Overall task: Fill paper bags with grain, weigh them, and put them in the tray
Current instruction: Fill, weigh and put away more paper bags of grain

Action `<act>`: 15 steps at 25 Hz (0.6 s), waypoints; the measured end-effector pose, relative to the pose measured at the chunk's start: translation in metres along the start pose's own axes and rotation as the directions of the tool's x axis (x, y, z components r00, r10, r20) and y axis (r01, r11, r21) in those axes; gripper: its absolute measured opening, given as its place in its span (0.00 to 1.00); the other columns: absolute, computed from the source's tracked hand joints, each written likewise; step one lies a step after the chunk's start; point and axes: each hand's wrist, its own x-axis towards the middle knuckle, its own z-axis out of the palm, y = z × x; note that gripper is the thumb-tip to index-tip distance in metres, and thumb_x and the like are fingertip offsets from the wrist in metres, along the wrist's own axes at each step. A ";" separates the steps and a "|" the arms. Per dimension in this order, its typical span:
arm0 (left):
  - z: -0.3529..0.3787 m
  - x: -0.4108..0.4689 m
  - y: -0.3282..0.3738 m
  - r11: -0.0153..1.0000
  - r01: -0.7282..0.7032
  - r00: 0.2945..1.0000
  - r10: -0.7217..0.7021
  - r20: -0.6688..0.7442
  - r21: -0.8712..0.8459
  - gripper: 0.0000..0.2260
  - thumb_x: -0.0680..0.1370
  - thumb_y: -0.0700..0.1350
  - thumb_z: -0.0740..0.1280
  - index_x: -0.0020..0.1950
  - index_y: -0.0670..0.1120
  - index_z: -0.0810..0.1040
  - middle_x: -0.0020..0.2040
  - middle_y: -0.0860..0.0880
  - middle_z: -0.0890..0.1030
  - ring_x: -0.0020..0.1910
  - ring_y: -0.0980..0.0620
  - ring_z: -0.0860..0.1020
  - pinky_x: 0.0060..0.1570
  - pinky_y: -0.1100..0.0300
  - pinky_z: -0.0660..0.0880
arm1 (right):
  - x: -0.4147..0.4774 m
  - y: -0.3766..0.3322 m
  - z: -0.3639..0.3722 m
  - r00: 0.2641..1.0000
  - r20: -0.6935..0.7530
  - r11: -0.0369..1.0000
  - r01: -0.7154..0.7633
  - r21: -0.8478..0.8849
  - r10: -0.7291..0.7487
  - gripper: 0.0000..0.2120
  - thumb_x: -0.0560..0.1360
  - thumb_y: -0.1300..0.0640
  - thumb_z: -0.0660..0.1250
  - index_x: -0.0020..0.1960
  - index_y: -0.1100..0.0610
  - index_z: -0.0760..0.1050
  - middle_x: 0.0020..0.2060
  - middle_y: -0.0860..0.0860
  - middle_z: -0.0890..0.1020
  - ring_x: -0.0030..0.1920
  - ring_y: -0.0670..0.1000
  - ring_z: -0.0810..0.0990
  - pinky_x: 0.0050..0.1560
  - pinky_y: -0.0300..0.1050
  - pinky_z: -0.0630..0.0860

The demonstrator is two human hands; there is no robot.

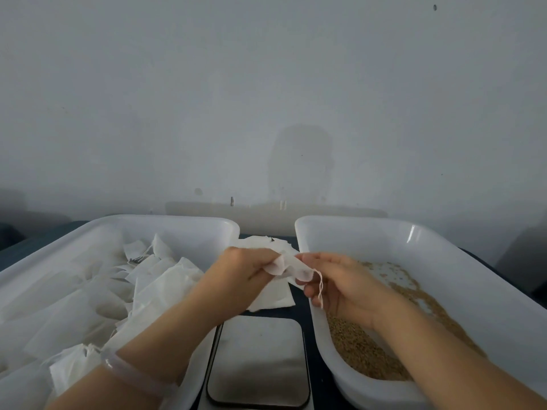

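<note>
My left hand point(245, 270) and my right hand point(340, 279) both pinch a small white paper bag point(291, 266) with a drawstring, held in the air between the two trays. The string dangles over my right palm. Brown grain point(364, 356) lies in the white tray on the right point(444, 241), under my right wrist. The white tray on the left point(183, 229) holds several white paper bags point(154, 285). A flat scale with a steel plate point(260, 359) sits between the trays, below my hands, with nothing on it.
A loose stack of empty white bags point(272, 297) lies on the dark table between the trays, beyond the scale. A grey wall stands close behind the trays. A pale band circles my left wrist point(130, 371).
</note>
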 end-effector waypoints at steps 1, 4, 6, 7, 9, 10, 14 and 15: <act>0.000 -0.001 -0.001 0.997 0.078 0.996 -0.078 -0.034 -0.004 0.17 0.76 0.41 0.67 0.30 0.55 0.72 0.27 0.57 0.73 0.30 0.58 0.68 0.32 0.71 0.64 | 0.001 0.000 -0.001 1.000 -0.007 1.000 0.014 0.026 -0.014 0.21 0.64 0.52 0.70 0.53 0.62 0.75 0.31 0.56 0.81 0.26 0.49 0.78 0.24 0.38 0.74; -0.002 -0.001 -0.006 0.963 0.256 0.964 -0.261 -0.054 -0.085 0.20 0.73 0.44 0.71 0.26 0.54 0.64 0.23 0.58 0.68 0.25 0.59 0.65 0.28 0.71 0.63 | 0.001 0.001 -0.002 0.991 -0.009 0.991 0.136 -0.007 -0.136 0.20 0.66 0.49 0.70 0.53 0.59 0.73 0.38 0.56 0.82 0.31 0.51 0.79 0.28 0.42 0.76; 0.000 -0.001 -0.009 0.935 0.334 0.938 -0.342 -0.052 -0.115 0.19 0.72 0.46 0.72 0.27 0.51 0.64 0.22 0.57 0.67 0.24 0.58 0.63 0.27 0.70 0.63 | 0.000 0.005 -0.004 0.936 -0.070 0.898 0.309 -0.312 -0.346 0.12 0.69 0.51 0.71 0.49 0.54 0.75 0.43 0.51 0.80 0.37 0.48 0.78 0.36 0.42 0.77; 0.001 -0.001 -0.011 0.921 0.369 0.925 -0.377 -0.047 -0.121 0.19 0.71 0.47 0.73 0.28 0.50 0.65 0.21 0.57 0.67 0.24 0.58 0.64 0.27 0.70 0.63 | -0.001 0.007 -0.005 0.884 -0.083 0.806 0.376 -0.457 -0.459 0.08 0.70 0.53 0.71 0.48 0.51 0.76 0.44 0.47 0.78 0.41 0.46 0.78 0.40 0.40 0.76; 0.002 0.001 -0.012 0.908 0.403 0.912 -0.409 -0.040 -0.111 0.17 0.71 0.47 0.73 0.29 0.49 0.67 0.21 0.58 0.68 0.23 0.59 0.65 0.26 0.72 0.64 | -0.004 0.010 -0.005 0.809 -0.011 0.660 0.471 -0.586 -0.588 0.08 0.70 0.55 0.73 0.46 0.46 0.76 0.49 0.42 0.76 0.47 0.41 0.77 0.46 0.36 0.75; 0.003 0.001 -0.011 0.906 0.410 0.909 -0.415 -0.034 -0.105 0.16 0.71 0.47 0.73 0.29 0.49 0.67 0.21 0.59 0.69 0.23 0.60 0.66 0.25 0.73 0.64 | -0.005 0.011 -0.003 0.788 0.051 0.600 0.507 -0.619 -0.613 0.10 0.69 0.55 0.74 0.46 0.44 0.77 0.53 0.41 0.75 0.50 0.40 0.75 0.49 0.34 0.73; 0.003 0.000 -0.006 0.878 0.437 0.899 -0.432 0.070 -0.195 0.14 0.70 0.47 0.74 0.29 0.51 0.71 0.21 0.59 0.70 0.21 0.60 0.66 0.23 0.74 0.62 | -0.003 0.015 0.003 0.824 0.188 0.453 0.467 -0.759 -0.535 0.12 0.67 0.50 0.75 0.47 0.40 0.76 0.59 0.36 0.70 0.55 0.30 0.69 0.49 0.23 0.65; 0.003 0.000 -0.003 0.867 0.439 0.898 -0.424 0.114 -0.234 0.14 0.70 0.47 0.75 0.30 0.51 0.71 0.21 0.58 0.71 0.21 0.61 0.66 0.23 0.74 0.62 | -0.002 0.016 0.003 0.834 0.192 0.417 0.441 -0.795 -0.517 0.11 0.67 0.48 0.74 0.47 0.41 0.76 0.59 0.35 0.70 0.54 0.29 0.68 0.49 0.22 0.65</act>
